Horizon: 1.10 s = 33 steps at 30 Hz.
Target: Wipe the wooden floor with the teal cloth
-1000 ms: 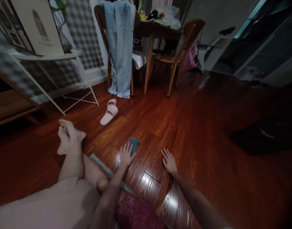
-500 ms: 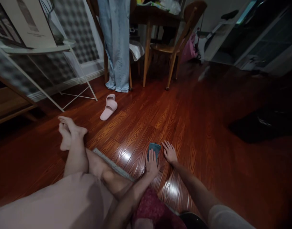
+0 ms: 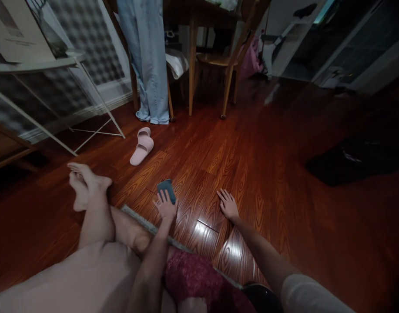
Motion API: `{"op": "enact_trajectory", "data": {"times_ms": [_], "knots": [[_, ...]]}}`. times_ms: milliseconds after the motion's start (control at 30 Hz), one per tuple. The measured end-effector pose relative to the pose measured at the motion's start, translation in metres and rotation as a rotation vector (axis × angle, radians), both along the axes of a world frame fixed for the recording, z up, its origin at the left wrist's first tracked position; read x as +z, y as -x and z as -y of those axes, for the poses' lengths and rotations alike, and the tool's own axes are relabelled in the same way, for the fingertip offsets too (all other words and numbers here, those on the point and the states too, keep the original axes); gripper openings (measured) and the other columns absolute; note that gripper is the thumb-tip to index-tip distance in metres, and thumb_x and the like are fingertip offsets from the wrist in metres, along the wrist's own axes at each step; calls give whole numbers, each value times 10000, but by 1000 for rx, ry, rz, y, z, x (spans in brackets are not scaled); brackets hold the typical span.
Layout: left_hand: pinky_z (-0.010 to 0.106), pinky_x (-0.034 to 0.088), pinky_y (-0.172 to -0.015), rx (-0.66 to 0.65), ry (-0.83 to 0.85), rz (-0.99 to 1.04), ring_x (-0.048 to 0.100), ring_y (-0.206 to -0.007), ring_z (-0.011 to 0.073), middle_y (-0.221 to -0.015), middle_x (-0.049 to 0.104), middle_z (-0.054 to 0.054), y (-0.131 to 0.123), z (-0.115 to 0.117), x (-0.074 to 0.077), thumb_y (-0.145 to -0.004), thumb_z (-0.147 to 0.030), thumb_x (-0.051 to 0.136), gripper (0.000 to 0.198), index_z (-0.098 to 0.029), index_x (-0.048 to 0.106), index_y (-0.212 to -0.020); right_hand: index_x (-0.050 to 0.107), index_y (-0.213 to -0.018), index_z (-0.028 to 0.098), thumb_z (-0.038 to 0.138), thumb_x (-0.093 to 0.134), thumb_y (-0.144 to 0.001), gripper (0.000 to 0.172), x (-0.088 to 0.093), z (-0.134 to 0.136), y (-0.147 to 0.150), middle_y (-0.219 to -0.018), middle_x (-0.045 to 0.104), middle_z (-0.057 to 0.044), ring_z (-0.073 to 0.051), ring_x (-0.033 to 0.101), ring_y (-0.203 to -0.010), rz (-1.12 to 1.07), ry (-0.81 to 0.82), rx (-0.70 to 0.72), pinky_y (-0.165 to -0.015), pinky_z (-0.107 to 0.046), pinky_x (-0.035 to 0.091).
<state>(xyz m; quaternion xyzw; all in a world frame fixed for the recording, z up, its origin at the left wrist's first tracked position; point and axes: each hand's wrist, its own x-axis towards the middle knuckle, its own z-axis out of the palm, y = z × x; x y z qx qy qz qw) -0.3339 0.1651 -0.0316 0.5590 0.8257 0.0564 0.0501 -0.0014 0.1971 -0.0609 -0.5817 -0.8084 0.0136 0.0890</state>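
My left hand (image 3: pixel 166 207) lies with fingers spread over the lower part of a small blue-green folded cloth (image 3: pixel 167 188) on the shiny wooden floor (image 3: pixel 196 182). The cloth's upper part shows beyond the fingertips. To the right, my right hand (image 3: pixel 228 204) rests palm down on the bare boards, fingers stretched out, with nothing in it. A wide stretch of floor separates it from the cloth.
Bare feet and legs (image 3: pixel 98 187) extend to the left beside a grey mat edge (image 3: pixel 139 219). A pink slipper (image 3: pixel 142 147) lies ahead. Farther off stand a white-legged table (image 3: pixel 98 98), jeans (image 3: pixel 147 65) over a chair, and a wooden chair (image 3: pixel 227 82). A dark object (image 3: pixel 346 163) lies right.
My left hand has slid the cloth leftward over the floor, away from my right hand. My right hand stays in about the same place. The view has shifted slightly.
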Motion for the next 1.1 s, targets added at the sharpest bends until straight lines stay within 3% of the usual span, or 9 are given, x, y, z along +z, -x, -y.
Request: {"op": "enact_trajectory", "data": {"times_ms": [67,167,333,467,567,667,767,967,1100], "knots": [[679,122,-1142,127,4,-18,161,-1485,423,-1610,187,268,3,3,-2,-947,-538,429,823,-16,248,-1556,339,-1539,271,214,335,-945,597,1,0,0,-1593,369,-19,-201,255,-1487,-5,10,-4,-1187,-422,229],[700,174,-1111,170,15,-26,179,-1464,475,-1568,225,343,-22,10,-4,-933,-494,467,819,34,272,-1528,353,-1533,270,216,326,-949,587,1,0,1,-1595,365,-20,-202,249,-1490,-14,23,-4,-1192,-427,216],[627,146,-1165,-179,92,20,178,-1473,452,-1496,412,301,-94,23,0,-867,-413,578,709,-18,449,-1442,342,-1537,272,212,343,-941,599,-2,-1,1,-1598,360,-23,-205,255,-1486,-16,8,0,-1191,-437,219],[537,147,-1205,-396,56,110,137,-1504,375,-1579,303,251,-113,24,8,-841,-327,612,661,-35,478,-1418,345,-1537,275,219,349,-935,604,0,-1,1,-1599,357,-22,-206,251,-1488,-12,6,4,-1188,-433,229],[455,223,-1200,-516,55,142,211,-1497,310,-1623,232,187,-100,16,12,-842,-239,590,710,-78,392,-1504,352,-1534,275,220,343,-934,603,2,0,1,-1594,367,-24,-212,250,-1490,-10,32,2,-1190,-440,220],[405,242,-1194,-518,74,90,265,-1484,238,-1618,292,94,-77,5,14,-861,-140,522,710,-187,350,-1549,324,-1545,283,219,349,-932,617,3,0,2,-1601,353,-21,-223,244,-1492,-10,48,-3,-1192,-458,205],[405,252,-1188,-426,73,49,281,-1477,228,-1612,310,79,-45,-3,16,-885,-118,474,680,-215,360,-1548,328,-1544,281,217,343,-934,613,3,0,2,-1602,353,-19,-222,252,-1488,-26,40,-1,-1186,-454,213],[531,245,-1172,-88,41,-62,256,-1477,333,-1616,245,193,19,-1,19,-917,-173,446,648,-87,328,-1548,358,-1533,262,219,343,-933,601,3,-1,2,-1595,367,-28,-217,257,-1484,-28,39,3,-1184,-435,216],[552,235,-1168,-48,55,-116,240,-1480,353,-1612,247,206,0,8,16,-938,-210,446,625,-97,341,-1544,313,-1551,266,216,350,-935,619,2,-1,2,-1599,359,-34,-224,250,-1487,-9,45,1,-1185,-444,211]]}}
